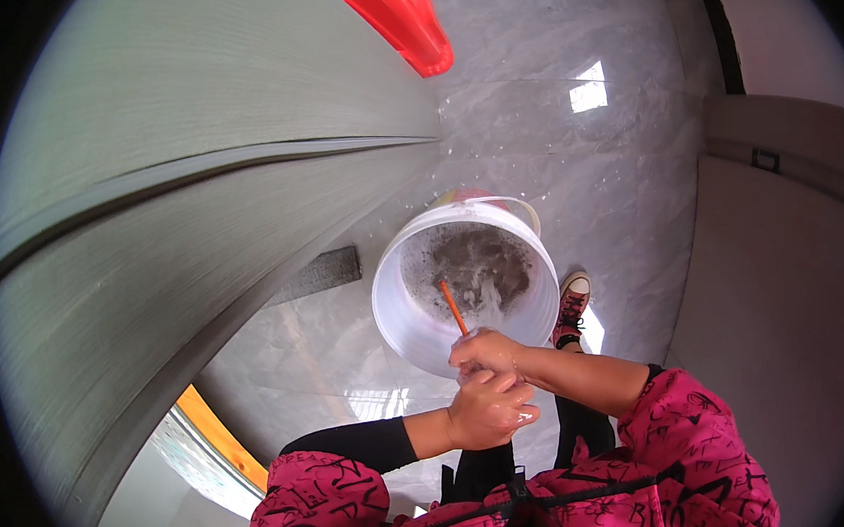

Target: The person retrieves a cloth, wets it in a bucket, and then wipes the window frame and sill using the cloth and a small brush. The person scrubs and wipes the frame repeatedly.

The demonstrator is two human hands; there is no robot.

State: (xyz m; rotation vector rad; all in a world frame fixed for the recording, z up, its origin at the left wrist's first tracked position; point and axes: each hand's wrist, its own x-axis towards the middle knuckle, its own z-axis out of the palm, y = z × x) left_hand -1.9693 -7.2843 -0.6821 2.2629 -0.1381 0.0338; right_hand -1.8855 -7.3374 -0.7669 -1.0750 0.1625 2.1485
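Observation:
A white plastic bucket (394, 280) with a wire-like handle stands on the floor, holding cloudy grey water (484, 259) with suds. Over its near rim, my right hand (485, 351) and my left hand (487, 409) are closed together, wet and soapy. An orange stick (454, 307) sticks out past my right hand into the bucket's opening. What the fingers grip is mostly hidden; something whitish and wet shows between the hands. Water seems to fall below them into the bucket.
Grey panels (227, 211) rise close on the left. A dark flat block (323, 272) lies beside the bucket. A red plastic object (425, 50) stands beyond. My shoe (573, 304) is right of the bucket. White specks dot the tiled floor (608, 192).

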